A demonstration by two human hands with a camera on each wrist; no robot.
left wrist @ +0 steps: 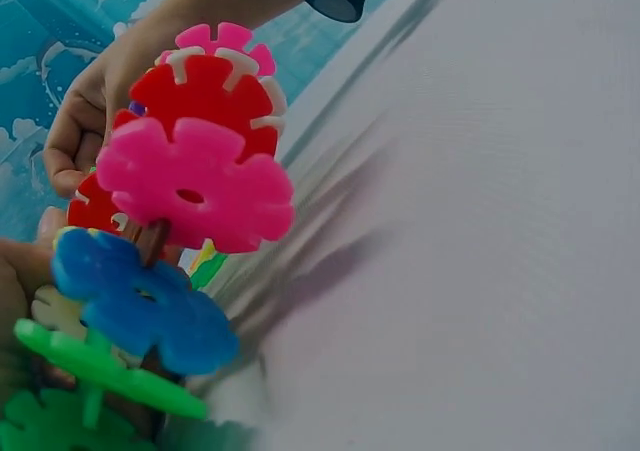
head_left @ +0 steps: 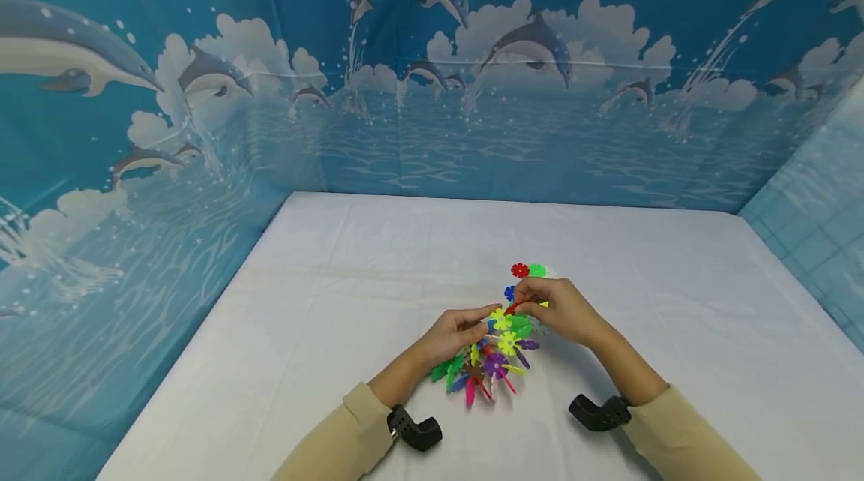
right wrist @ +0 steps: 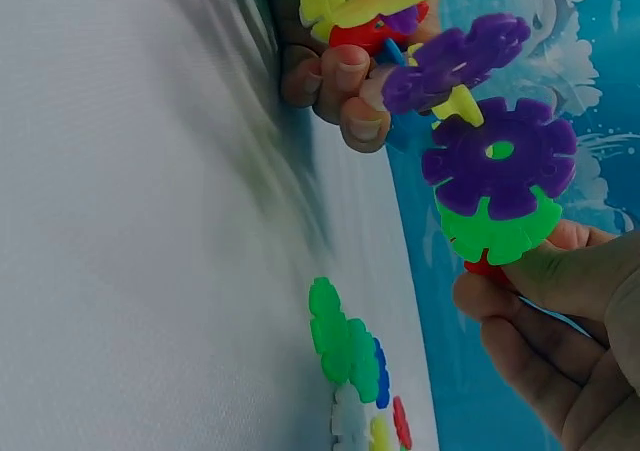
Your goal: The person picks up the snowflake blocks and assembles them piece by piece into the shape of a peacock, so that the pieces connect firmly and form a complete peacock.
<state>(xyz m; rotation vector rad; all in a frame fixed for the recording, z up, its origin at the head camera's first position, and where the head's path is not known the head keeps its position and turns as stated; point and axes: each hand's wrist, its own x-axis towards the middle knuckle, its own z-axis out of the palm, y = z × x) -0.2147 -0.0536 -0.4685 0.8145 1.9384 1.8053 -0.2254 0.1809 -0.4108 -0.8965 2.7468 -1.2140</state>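
A cluster of interlocking snowflake discs (head_left: 496,365), joined edge to edge in many colours, is held above the white table. My left hand (head_left: 451,337) grips it from the left side, its fingers partly hidden behind the discs in the right wrist view. At the far end of the cluster, my right hand (head_left: 563,308) pinches a small red disc (right wrist: 487,269) between thumb and fingers. That red disc meets a green disc (right wrist: 500,233) beside a purple one (right wrist: 500,156). Pink (left wrist: 195,186) and blue discs (left wrist: 145,301) stick out toward the left wrist camera.
Beyond the right hand, loose discs lie on the white table (head_left: 324,361), among them a red disc (head_left: 520,270), a green disc (head_left: 537,270) and a blue disc (head_left: 509,293). A dolphin-print curtain (head_left: 432,143) borders the table. Black wrist cameras (head_left: 415,430) sit on both wrists.
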